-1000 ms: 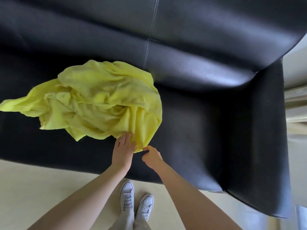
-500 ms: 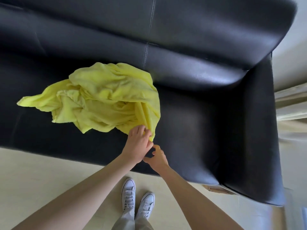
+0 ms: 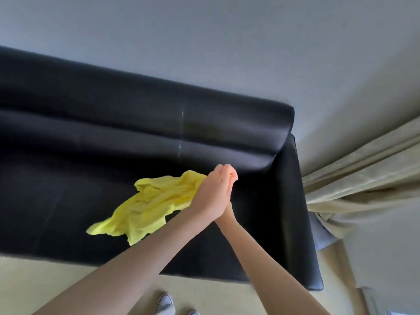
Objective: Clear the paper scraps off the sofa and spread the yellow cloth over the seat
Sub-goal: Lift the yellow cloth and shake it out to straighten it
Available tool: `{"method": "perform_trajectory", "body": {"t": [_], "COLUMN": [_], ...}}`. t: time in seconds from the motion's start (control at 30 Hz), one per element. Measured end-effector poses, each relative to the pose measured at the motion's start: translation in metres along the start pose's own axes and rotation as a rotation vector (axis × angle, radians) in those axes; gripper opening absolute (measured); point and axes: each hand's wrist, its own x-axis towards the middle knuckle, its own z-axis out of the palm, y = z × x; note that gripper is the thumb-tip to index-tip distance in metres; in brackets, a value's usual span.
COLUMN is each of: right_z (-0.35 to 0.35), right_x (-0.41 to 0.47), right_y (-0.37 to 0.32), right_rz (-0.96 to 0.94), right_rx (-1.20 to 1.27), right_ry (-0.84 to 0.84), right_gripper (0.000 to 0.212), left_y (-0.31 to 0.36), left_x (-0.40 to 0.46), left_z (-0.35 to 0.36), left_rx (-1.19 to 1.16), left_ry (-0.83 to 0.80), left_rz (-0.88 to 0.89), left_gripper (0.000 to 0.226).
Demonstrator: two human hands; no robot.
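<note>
The yellow cloth (image 3: 154,204) lies crumpled on the black leather sofa seat (image 3: 56,201), stretched from the front left up toward my hands. My left hand (image 3: 213,192) is closed on the cloth's right corner, raised above the seat near the backrest. My right hand (image 3: 227,211) sits directly behind and under the left one, mostly hidden; only its wrist and a bit of palm show, so its grip cannot be seen. No paper scraps are visible on the sofa.
The sofa's right armrest (image 3: 297,212) stands just right of my hands. A beige curtain (image 3: 363,178) hangs beyond it. A grey wall (image 3: 204,53) backs the sofa. My white shoes (image 3: 166,303) stand on pale floor.
Both hands have lifted the cloth's corner up and to the right, pulling the bundle out into a longer shape. The camera has tilted up, showing the wall and curtain.
</note>
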Motion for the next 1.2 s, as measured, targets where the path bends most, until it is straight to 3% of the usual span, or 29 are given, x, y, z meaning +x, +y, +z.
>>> {"method": "perform_trajectory", "body": {"t": [0.07, 0.27, 0.4, 0.6, 0.67, 0.8, 0.9, 0.97, 1.07, 1.13, 1.2], "right_z": [-0.026, -0.069, -0.07, -0.068, -0.073, -0.117, -0.175, -0.211, -0.242, -0.25, -0.25], "right_x": [-0.004, -0.016, -0.015, -0.015, -0.023, -0.026, -0.031, -0.04, -0.063, -0.08, -0.089], "right_y": [-0.024, -0.096, -0.135, -0.161, -0.171, -0.207, -0.265, -0.311, -0.381, -0.412, -0.422], "right_rz": [0.073, -0.075, -0.135, -0.004, 0.024, -0.094, -0.212, -0.295, -0.423, -0.463, -0.442], "right_rx": [0.018, -0.055, -0.07, -0.216, -0.151, -0.121, -0.238, -0.264, -0.1, 0.101, 0.207], "right_ry": [0.162, 0.36, 0.342, 0.23, 0.269, 0.372, 0.464, 0.529, 0.598, 0.474, 0.193], "right_gripper": [0.006, 0.018, 0.023, 0.016, 0.017, 0.025, 0.022, 0.017, 0.011, 0.019, 0.03], "left_y": [0.024, 0.073, 0.092, 0.11, 0.117, 0.113, 0.103, 0.102, 0.103, 0.104, 0.101], "left_x": [0.016, 0.056, 0.075, 0.095, 0.103, 0.122, 0.133, 0.137, 0.139, 0.141, 0.142], "left_z": [-0.035, -0.12, -0.158, -0.217, -0.242, -0.281, -0.314, -0.331, -0.348, -0.35, -0.353], "left_rx": [-0.171, -0.546, -0.685, -0.793, -0.832, -0.818, -0.778, -0.668, -0.479, -0.327, -0.312], "left_ry": [0.053, 0.117, 0.13, 0.152, 0.171, 0.232, 0.169, 0.169, 0.195, 0.218, 0.287], "left_rz": [0.005, -0.143, -0.106, -0.06, -0.018, -0.039, -0.053, 0.008, 0.171, 0.253, 0.247], "left_gripper": [0.021, 0.017, 0.016, 0.017, 0.016, 0.016, 0.046, 0.057, 0.054, 0.039, 0.02]}}
